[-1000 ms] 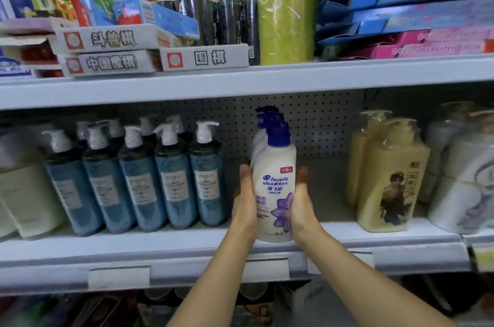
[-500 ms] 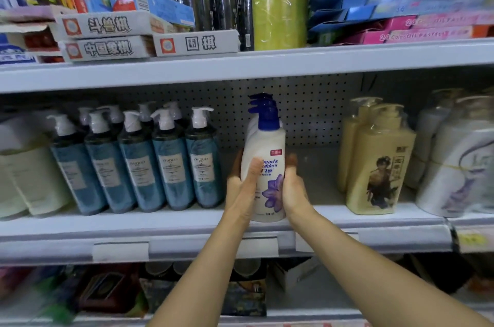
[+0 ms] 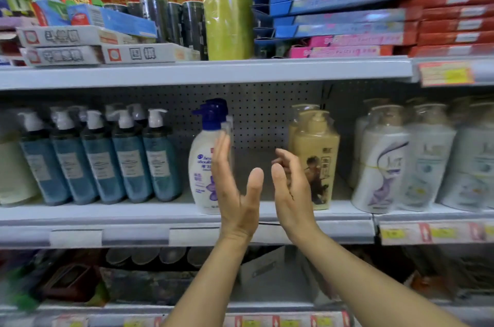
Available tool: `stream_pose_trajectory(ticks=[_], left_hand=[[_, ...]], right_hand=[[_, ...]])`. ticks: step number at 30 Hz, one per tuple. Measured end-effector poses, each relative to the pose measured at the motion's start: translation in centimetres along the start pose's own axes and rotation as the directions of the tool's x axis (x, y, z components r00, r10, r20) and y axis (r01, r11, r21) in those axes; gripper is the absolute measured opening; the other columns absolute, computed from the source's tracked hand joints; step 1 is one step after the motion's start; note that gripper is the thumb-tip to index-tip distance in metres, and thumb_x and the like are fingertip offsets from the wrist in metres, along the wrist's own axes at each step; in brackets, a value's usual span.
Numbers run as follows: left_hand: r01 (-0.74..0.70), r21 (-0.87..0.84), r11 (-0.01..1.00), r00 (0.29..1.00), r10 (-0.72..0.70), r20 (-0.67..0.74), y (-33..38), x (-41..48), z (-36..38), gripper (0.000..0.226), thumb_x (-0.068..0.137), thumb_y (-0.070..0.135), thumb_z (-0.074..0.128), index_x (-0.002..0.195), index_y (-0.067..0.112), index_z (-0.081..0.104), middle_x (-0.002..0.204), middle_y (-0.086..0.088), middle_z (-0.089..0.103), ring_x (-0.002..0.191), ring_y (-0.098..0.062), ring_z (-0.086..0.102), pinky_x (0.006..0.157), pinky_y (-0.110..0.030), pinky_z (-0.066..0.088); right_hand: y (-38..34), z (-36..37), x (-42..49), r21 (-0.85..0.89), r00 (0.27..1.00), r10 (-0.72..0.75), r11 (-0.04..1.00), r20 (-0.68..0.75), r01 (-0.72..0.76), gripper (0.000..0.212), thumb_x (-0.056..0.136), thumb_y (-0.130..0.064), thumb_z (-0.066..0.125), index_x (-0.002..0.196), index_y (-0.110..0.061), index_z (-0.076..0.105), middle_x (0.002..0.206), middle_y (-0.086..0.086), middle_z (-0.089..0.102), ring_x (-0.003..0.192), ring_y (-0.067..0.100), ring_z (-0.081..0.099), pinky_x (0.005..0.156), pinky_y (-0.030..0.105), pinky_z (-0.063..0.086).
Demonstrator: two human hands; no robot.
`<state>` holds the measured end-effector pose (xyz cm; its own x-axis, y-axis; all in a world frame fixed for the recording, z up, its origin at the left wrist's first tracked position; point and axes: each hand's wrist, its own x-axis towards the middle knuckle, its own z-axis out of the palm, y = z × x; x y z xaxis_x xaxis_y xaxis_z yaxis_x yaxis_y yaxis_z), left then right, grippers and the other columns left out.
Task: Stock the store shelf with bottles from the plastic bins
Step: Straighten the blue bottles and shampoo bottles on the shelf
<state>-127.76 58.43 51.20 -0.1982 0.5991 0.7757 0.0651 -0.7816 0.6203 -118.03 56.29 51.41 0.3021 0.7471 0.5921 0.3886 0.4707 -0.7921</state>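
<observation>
My left hand (image 3: pixel 236 193) and right hand (image 3: pixel 291 193) are both released and empty — the white bottle (image 3: pixel 203 166) stands at 9 o'clock of the left one, near the front edge of the shelf (image 3: pixel 133 215) — so a careless brush may tip it off.

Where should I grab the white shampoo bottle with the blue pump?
Grip the white bottle round its wide body, from the front-right: it stands upright at the shelf edge, teal bottles stand close on its left, bare shelf on its right.
</observation>
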Motion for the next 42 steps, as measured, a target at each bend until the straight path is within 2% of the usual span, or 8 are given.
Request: stream_pose_trajectory(ticks=[4,7,9,14,21,25,33,42], left_hand=[[0.261,-0.080,0.962,0.958,-0.248,0.142,0.8,-0.9,4.2,0.070,0.087,0.056,0.054,0.149,0.038,0.028,0.155,0.022,0.028,0.143,0.008,0.024,0.118,-0.024,0.022],[0.521,0.026,0.853,0.826,-0.511,0.239,0.5,-1.1,6.2,0.070,0.095,0.052,0.054,0.154,0.031,0.023,0.160,0.013,0.024,0.143,-0.002,0.024,0.115,-0.029,0.025],[0.639,0.096,0.763,0.722,-0.639,0.266,0.5,-0.8,7.2,0.067,0.099,0.054,0.047,0.154,0.021,0.028,0.157,0.003,0.035,0.141,-0.012,0.034,0.114,-0.033,0.032],[0.744,0.099,0.661,0.605,-0.729,0.319,0.2,0.3,9.0,0.056,0.104,0.056,0.020,0.087,0.027,0.065,0.082,0.014,0.065,0.067,0.012,0.057,0.053,-0.004,0.041],[0.854,0.052,0.518,0.473,-0.814,0.337,-1.4,0.3,10.4,0.099,0.064,0.090,0.017,0.114,0.025,0.072,0.109,-0.007,0.075,0.107,-0.025,0.068,0.102,-0.048,0.051],[0.852,0.027,0.522,0.483,-0.806,0.343,-2.2,0.2,10.7,0.107,0.054,0.098,0.020,0.119,0.028,0.070,0.113,-0.005,0.074,0.110,-0.026,0.067,0.104,-0.051,0.048],[0.804,0.051,0.593,0.542,-0.764,0.350,-0.4,0.6,9.0,0.080,0.072,0.081,0.020,0.108,0.031,0.070,0.109,0.001,0.074,0.102,-0.014,0.067,0.083,-0.026,0.053],[0.754,0.017,0.656,0.624,-0.725,0.293,-1.2,0.8,5.7,0.083,0.070,0.090,0.027,0.107,0.030,0.071,0.109,0.002,0.075,0.106,-0.015,0.068,0.102,-0.039,0.050]], right_hand=[[1.2,-3.9,0.9,-0.075,0.969,-0.147,0.988,-0.197,0.135,0.028,0.096,-0.035,0.045,0.124,-0.032,0.046,0.114,-0.020,0.045,0.107,0.004,0.049,0.091,0.016,0.040],[2.8,-6.2,2.0,-0.056,0.942,-0.119,0.993,-0.314,0.107,0.036,0.095,-0.036,0.045,0.131,-0.029,0.041,0.121,-0.016,0.040,0.119,0.014,0.045,0.103,0.037,0.043],[4.1,-7.0,2.5,-0.037,0.953,0.010,0.999,-0.302,-0.022,0.047,0.100,-0.042,0.041,0.143,-0.025,0.033,0.135,-0.013,0.034,0.133,0.015,0.037,0.112,0.043,0.036],[5.3,-6.9,4.3,0.273,0.855,0.516,0.830,-0.046,-0.486,0.095,0.084,-0.085,0.016,0.136,-0.016,0.054,0.138,0.007,0.057,0.127,0.022,0.052,0.108,0.042,0.041],[6.1,-6.7,6.8,0.356,0.703,0.711,0.649,0.029,-0.672,0.090,0.086,-0.081,0.012,0.122,-0.018,0.065,0.117,0.015,0.067,0.112,0.034,0.061,0.101,0.053,0.047],[6.3,-6.4,7.1,0.355,0.713,0.701,0.658,0.034,-0.664,0.075,0.089,-0.077,0.013,0.091,-0.023,0.065,0.098,0.011,0.067,0.095,0.029,0.062,0.099,0.051,0.048],[6.5,-5.2,6.4,0.348,0.751,0.659,0.694,0.045,-0.630,0.073,0.094,-0.072,0.011,0.091,-0.025,0.067,0.092,0.005,0.070,0.097,0.026,0.065,0.097,0.048,0.052],[4.9,-1.8,5.2,0.349,0.765,0.631,0.694,0.126,-0.630,0.074,0.095,-0.070,0.012,0.098,-0.024,0.070,0.099,0.008,0.073,0.099,0.025,0.067,0.099,0.050,0.052]])
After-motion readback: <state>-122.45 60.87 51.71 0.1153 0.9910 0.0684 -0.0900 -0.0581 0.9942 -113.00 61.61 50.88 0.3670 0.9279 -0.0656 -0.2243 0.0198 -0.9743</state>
